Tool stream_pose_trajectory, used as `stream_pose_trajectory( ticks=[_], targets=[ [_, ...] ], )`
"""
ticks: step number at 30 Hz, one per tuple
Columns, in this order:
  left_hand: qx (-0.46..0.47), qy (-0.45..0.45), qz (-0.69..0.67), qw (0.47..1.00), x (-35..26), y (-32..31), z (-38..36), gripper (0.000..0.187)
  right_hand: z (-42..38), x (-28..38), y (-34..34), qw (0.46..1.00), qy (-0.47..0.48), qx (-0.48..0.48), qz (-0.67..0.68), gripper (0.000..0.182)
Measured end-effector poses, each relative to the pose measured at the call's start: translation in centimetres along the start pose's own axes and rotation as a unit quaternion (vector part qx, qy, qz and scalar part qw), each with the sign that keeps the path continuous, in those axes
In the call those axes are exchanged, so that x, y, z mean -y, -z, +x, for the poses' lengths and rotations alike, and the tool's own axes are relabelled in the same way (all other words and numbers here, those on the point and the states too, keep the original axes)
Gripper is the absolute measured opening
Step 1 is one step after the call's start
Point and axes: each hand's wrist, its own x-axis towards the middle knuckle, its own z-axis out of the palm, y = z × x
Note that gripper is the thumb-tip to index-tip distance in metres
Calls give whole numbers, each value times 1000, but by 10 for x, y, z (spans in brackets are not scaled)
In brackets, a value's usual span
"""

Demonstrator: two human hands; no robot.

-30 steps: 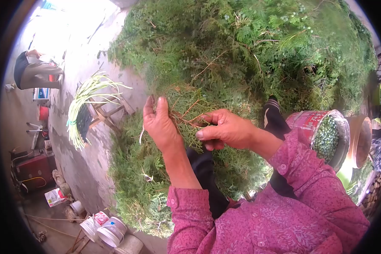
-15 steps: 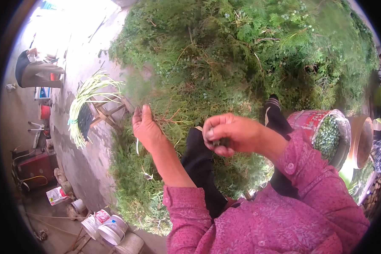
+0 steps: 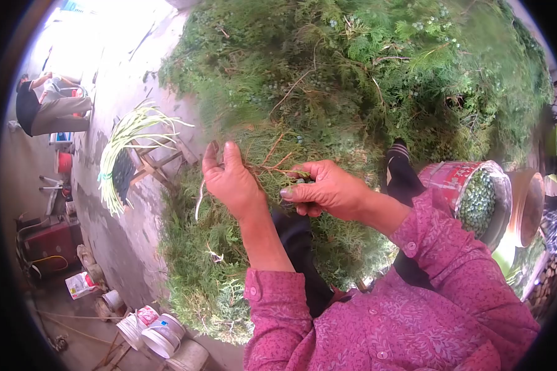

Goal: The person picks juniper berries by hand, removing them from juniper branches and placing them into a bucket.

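Note:
A thin brown-stemmed green branch (image 3: 277, 162) is gripped in my left hand (image 3: 234, 185), whose fingers point up and away from me. At the branch's right side, my right hand (image 3: 328, 191) pinches around small green berries, partly hidden by its fingers. Beneath both hands lies a large heap of green conifer branches (image 3: 353, 74) with small bluish berries. A red and white bucket (image 3: 440, 179) stands to the right of my right hand, holding many green berries (image 3: 477, 203).
A tan bucket (image 3: 526, 207) is beside the red one. On the left, long green stalks (image 3: 112, 164) lie over a wooden stool (image 3: 158, 164). Another person (image 3: 52, 111) bends at the upper left. White buckets (image 3: 165, 335) sit at the lower left.
My right hand has moved left to the branch, and its fingers now meet at the twigs. My left hand has shifted slightly right. The other person's arms and body have moved.

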Motion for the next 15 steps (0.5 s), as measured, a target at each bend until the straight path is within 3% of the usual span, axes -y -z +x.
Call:
stream_pose_trajectory(
  ticks=[4,8,11,13,15],
  targets=[
    [-2,-14,-9,1000,0,3,2,34,2,-2,0,999,-24,15,27,25],
    [-8,-9,-24,1000,0,15,10,34,-8,9,-4,993,-57,94,-39,21],
    [-58,6,10,998,-3,35,24,35,-13,7,-3,987,-90,131,-38,20],
    [-140,-35,151,978,-8,50,31,39,-14,11,-2,994,-81,73,-23,19],
    [-227,-14,309,923,-5,84,48,57,-9,14,10,998,-24,49,-31,18]
  ],
)
